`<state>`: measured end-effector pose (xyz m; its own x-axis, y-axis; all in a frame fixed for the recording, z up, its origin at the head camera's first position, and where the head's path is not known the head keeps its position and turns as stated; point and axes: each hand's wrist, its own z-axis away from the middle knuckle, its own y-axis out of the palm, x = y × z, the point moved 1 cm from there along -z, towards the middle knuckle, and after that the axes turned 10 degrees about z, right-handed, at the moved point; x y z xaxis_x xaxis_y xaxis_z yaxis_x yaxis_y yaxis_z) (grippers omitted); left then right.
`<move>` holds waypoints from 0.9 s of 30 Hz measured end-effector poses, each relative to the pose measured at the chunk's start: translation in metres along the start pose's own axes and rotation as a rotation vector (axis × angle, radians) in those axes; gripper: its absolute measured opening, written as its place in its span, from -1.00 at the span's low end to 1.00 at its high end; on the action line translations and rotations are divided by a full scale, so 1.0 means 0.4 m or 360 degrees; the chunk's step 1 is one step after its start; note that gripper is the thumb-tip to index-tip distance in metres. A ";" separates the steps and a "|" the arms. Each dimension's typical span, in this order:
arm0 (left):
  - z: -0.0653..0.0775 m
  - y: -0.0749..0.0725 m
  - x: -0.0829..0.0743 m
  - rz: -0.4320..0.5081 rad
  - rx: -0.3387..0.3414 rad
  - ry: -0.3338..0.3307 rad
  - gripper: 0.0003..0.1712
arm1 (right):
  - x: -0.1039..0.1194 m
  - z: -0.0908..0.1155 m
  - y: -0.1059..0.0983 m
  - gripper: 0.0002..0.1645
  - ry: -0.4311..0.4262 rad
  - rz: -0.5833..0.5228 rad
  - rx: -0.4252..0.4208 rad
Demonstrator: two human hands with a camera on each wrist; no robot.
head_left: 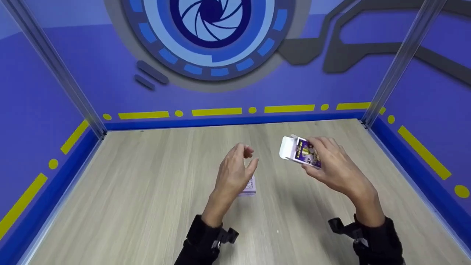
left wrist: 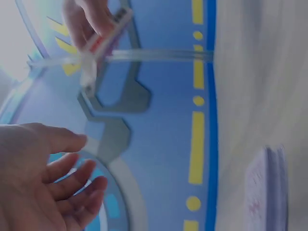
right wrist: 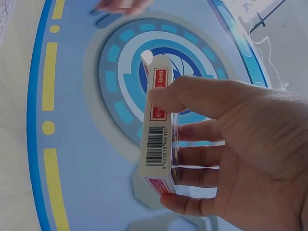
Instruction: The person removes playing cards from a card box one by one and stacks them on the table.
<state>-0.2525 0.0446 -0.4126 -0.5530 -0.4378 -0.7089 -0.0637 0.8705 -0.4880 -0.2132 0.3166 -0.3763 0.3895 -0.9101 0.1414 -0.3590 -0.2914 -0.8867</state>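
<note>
R hand (head_left: 336, 167) grips box (head_left: 307, 151), flap (head_left: 287, 148) out, clear of table (head_left: 147, 191). L hand (head_left: 232, 171), fingers loosely bent, holds nothing, above deck (head_left: 251, 186) on table. Risks: overtight grip may crush box; low L-hand sweep could scatter deck.

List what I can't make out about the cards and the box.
- Head view: much of the card stack, hidden by the left hand.
- Head view: part of the box, covered by the right hand.
- Left wrist view: the stack's pattern, blurred.
- Right wrist view: some red label lettering, under the thumb.
</note>
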 end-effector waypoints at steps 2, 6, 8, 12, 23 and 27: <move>0.005 -0.002 -0.029 0.0124 -0.0075 0.0072 -0.79 | 0.009 -0.001 0.003 -0.19 -0.0021 0.0012 -0.0007; 0.014 0.004 -0.066 0.0332 -0.0123 0.0233 -0.81 | 0.030 -0.004 0.010 -0.18 -0.0074 0.0025 -0.0008; 0.016 0.010 -0.077 0.0407 -0.0111 0.0288 -0.81 | 0.041 -0.005 0.014 -0.19 -0.0097 0.0031 -0.0005; 0.017 0.028 -0.083 0.0478 -0.0054 0.0313 -0.79 | 0.059 -0.006 0.016 -0.21 -0.0117 0.0029 0.0022; 0.020 0.054 -0.063 0.0448 0.0066 0.0169 -0.76 | 0.091 -0.007 0.026 -0.18 -0.0179 0.0008 0.0092; 0.018 0.059 -0.050 0.0530 0.0134 0.0024 -0.74 | 0.098 -0.005 0.031 -0.17 -0.0217 0.0013 0.0104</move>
<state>-0.2372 0.0724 -0.4136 -0.5445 -0.1288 -0.8288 0.1908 0.9432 -0.2719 -0.2042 0.2765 -0.3809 0.4999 -0.8626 0.0772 -0.3084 -0.2606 -0.9149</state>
